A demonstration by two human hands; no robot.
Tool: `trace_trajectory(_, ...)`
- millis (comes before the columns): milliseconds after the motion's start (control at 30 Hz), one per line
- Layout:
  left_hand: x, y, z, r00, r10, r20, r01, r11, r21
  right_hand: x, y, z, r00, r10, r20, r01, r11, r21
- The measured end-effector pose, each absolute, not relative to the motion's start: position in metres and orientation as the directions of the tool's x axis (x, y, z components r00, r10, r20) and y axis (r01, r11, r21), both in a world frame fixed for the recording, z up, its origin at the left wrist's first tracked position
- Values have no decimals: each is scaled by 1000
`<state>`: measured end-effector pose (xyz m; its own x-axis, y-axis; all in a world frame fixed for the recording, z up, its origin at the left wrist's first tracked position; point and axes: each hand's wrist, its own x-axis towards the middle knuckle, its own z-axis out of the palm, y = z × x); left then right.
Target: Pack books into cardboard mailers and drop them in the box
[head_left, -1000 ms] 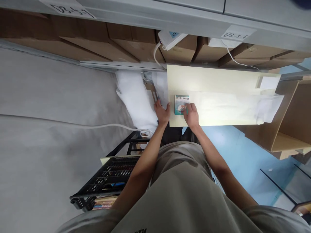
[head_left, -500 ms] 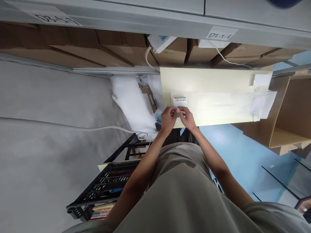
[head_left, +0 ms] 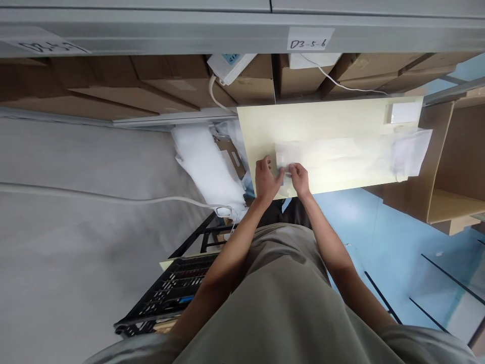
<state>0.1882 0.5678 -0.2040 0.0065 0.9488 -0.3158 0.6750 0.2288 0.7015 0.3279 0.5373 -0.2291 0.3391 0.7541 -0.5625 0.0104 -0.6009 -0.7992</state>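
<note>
A thin, whitish translucent sheet (head_left: 341,151) lies lengthwise over a pale yellow board (head_left: 322,119). My right hand (head_left: 300,179) pinches the sheet's near edge close to its left end. Beside it, my left hand (head_left: 268,178) rests on the board with fingers apart, its thumb reaching to the sheet's left end. Between the hands, a small pale packet (head_left: 283,178) shows faintly at the sheet's left end, mostly covered. No printing on it can be read now.
A small white block (head_left: 403,112) sits at the board's far right corner. Cardboard boxes (head_left: 170,83) line the shelf behind. An open carton (head_left: 460,162) stands right, white foam wrap (head_left: 208,164) left. A black crate (head_left: 178,288) with books stands lower left; a cable (head_left: 113,198) crosses there.
The printed label visible between my hands is now hidden under whitish sheet. My hands have moved apart; the left has opened its fingers, and the right has shifted right. The view has shifted slightly.
</note>
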Motion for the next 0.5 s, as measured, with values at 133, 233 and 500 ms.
trace_trajectory(133, 193, 574, -206, 49, 916, -398, 721, 244, 649, 329, 542, -226, 342, 783, -520, 222, -605, -764)
trace_trajectory(233, 196, 576, -202, 67, 915, -398, 753, 215, 622, 326, 539, -204, 404, 863, -304, 424, -472, -773)
trace_trajectory(500, 204, 569, -202, 91, 915, -393, 710, 218, 670, 311, 522, -182, 212, 931, -299, 483, -365, -796)
